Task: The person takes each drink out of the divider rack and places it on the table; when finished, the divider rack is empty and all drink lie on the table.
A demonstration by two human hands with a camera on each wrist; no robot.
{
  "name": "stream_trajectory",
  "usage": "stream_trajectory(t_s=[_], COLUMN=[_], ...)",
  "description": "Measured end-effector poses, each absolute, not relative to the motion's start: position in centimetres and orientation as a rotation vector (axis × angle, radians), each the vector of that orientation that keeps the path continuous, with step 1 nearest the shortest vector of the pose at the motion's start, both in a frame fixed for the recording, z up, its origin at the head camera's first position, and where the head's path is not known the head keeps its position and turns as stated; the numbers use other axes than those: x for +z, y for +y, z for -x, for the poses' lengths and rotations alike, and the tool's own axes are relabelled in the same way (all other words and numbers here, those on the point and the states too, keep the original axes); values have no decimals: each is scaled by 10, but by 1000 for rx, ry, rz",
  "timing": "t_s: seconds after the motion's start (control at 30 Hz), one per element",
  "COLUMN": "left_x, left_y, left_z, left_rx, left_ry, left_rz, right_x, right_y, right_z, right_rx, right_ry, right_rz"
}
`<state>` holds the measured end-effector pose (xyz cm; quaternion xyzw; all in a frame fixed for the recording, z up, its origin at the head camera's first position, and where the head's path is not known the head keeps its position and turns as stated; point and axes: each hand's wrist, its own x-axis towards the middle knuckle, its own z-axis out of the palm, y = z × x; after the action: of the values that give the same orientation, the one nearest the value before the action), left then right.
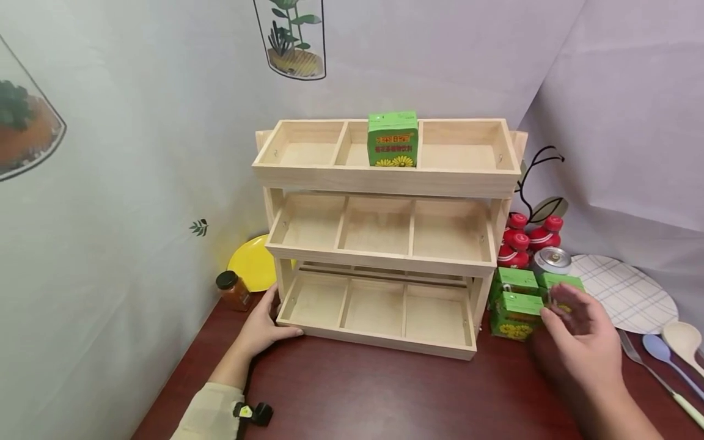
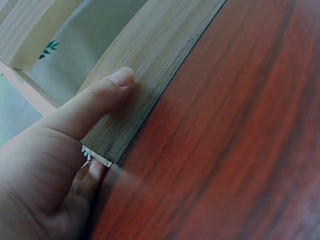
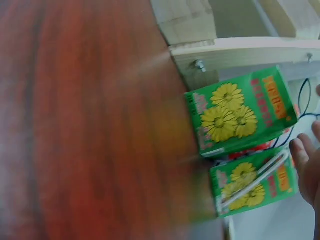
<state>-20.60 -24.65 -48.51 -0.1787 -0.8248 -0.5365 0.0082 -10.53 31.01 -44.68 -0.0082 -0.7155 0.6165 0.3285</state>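
Note:
A three-tier wooden rack (image 1: pixel 385 263) with divided trays stands on the dark red table. My left hand (image 1: pixel 265 327) grips the front left corner of its bottom tray, the thumb (image 2: pixel 107 92) pressed on the front board and the other fingers round the side. One green drink carton (image 1: pixel 393 140) printed with yellow flowers sits upright in the top tray's middle compartment. To the right of the rack stand more green cartons (image 1: pixel 516 318). Close by them is my right hand (image 1: pixel 585 342), fingers loosely bent with nothing in them. A white straw (image 3: pixel 257 180) shows on one carton's side.
Behind the cartons are several red-capped bottles (image 1: pixel 546 233) and a silver can (image 1: pixel 552 261). A checked round mat (image 1: pixel 627 296), a fork (image 1: pixel 632 351) and spoons (image 1: pixel 657 347) lie at the right. On the left are a yellow plate (image 1: pixel 253 263) and a dark-lidded jar (image 1: pixel 235 293).

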Motion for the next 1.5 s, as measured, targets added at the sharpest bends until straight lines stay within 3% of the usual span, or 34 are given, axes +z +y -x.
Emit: stream_trajectory(t_s=[0.1, 0.37, 0.6, 1.07, 1.5], left_x=[-486, -485, -483, -484, -483], left_y=[-246, -245, -245, -248, -246], left_z=[205, 205, 206, 206, 205], left_rx=[-1683, -1664, -1643, -1636, -1668], left_ry=[-2580, -2575, -2571, -2579, -2588], left_rz=[555, 549, 548, 547, 532], right_x=[-436, -394, -345, -293, -254], right_y=[309, 299, 277, 244, 228], right_z=[101, 104, 115, 124, 144], right_rx=[1653, 1694, 1573, 1623, 1600], right_ry=[-1858, -1750, -1658, -1529, -1585], right_rz=[-64, -670, -915, -1125, -1124])
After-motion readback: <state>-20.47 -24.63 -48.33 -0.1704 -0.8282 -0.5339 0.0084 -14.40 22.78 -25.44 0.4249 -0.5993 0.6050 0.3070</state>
